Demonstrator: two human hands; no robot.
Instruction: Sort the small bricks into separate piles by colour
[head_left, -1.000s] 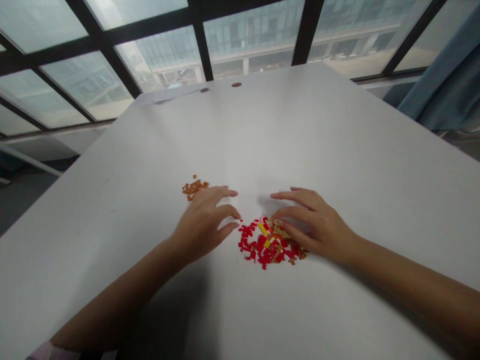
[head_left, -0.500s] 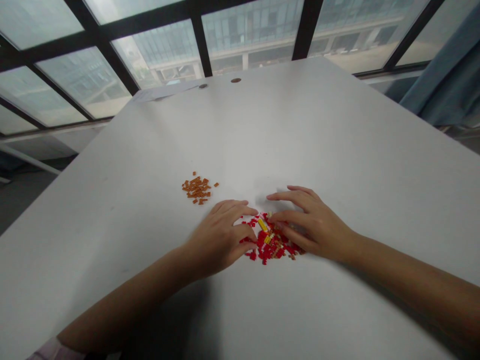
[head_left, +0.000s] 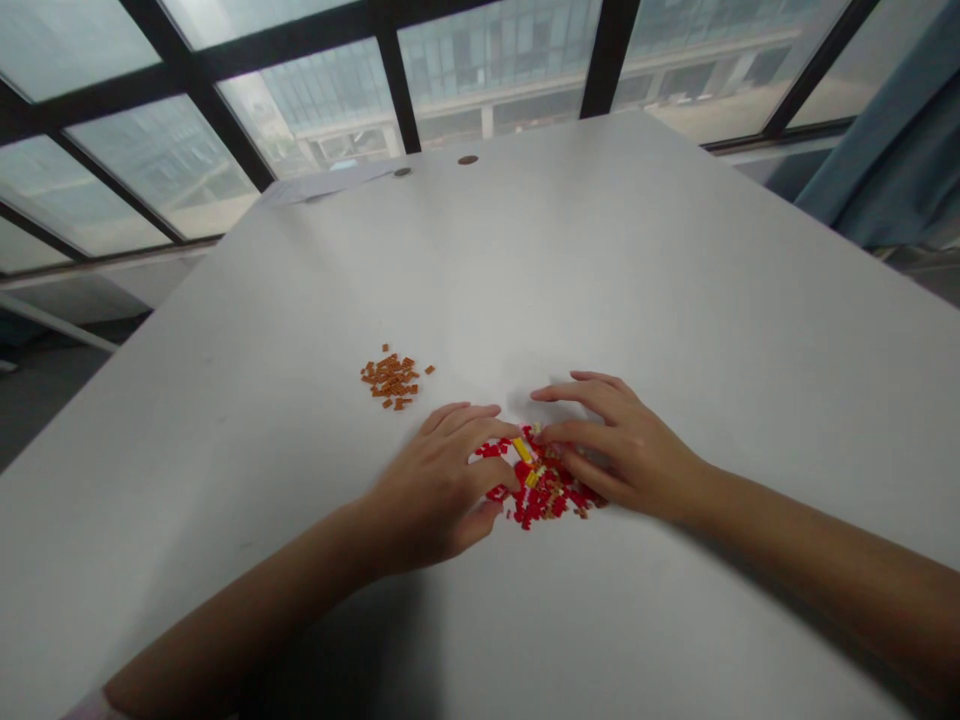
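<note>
Red pile (head_left: 551, 491): was best sifted lightly.
Left hand (head_left: 439, 478): was curled at left; grip unclear.
Right hand (head_left: 637, 447): was held half-open at right.

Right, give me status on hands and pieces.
Left hand at left side of mixed pile, right hand at its right; grips unclear. Mixed pile loose on white table, partly hidden by hands. Orange-brown pile apart, farther out.

Large windows (head_left: 499, 75) and a white table (head_left: 570, 270) suggest an office.
</note>
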